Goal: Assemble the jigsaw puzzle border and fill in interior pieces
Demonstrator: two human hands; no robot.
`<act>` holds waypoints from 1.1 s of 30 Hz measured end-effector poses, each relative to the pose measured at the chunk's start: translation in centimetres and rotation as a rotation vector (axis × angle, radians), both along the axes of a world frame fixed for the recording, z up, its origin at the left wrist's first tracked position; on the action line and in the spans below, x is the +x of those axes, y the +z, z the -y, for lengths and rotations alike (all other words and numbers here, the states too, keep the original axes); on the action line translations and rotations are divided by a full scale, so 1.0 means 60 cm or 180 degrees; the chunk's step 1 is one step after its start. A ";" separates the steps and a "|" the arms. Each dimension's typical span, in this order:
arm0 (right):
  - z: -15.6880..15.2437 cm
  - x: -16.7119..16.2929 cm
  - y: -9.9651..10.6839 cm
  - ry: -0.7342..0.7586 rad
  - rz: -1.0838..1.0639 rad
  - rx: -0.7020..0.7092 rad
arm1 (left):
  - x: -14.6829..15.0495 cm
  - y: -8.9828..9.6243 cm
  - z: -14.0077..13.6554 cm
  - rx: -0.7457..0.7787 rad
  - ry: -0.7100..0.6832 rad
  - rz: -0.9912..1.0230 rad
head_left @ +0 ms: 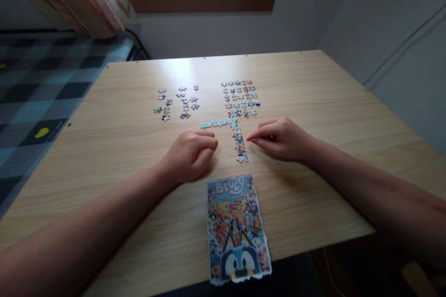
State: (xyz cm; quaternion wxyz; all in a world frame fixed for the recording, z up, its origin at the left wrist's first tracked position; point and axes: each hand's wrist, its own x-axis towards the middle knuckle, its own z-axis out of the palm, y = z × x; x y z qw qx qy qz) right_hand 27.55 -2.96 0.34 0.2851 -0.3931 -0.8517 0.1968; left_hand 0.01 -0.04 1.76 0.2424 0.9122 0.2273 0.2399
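Observation:
A partly joined jigsaw strip [239, 141] lies mid-table, with a top row [218, 124] of joined pieces running left from its upper end. My left hand [193, 154] rests on the table left of the strip, curled into a loose fist with no piece showing in it. Just right of the strip, my right hand [280, 139] has thumb and forefinger pinched together, the fingertips close to its right edge. No piece is visible between them. Nearer me, a colourful picture sheet [234, 227] marked "BLUEY" lies with a torn lower edge.
Loose puzzle pieces [240, 97] lie in rough rows beyond the strip. A more scattered group of pieces [184, 102] sits to their left. The wooden table [139, 144] ends near a wall and window frame [202, 1]. A checked cloth surface [52, 74] is at the left.

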 end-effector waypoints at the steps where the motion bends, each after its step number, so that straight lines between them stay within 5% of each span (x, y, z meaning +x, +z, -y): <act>1: 0.000 0.000 0.000 -0.0003 -0.0010 -0.0005 | 0.001 0.000 0.001 0.0031 0.0022 -0.0034; 33: -0.001 -0.007 -0.005 -0.0338 -0.0319 -0.0153 | -0.001 -0.010 0.001 -0.0082 0.0080 0.0043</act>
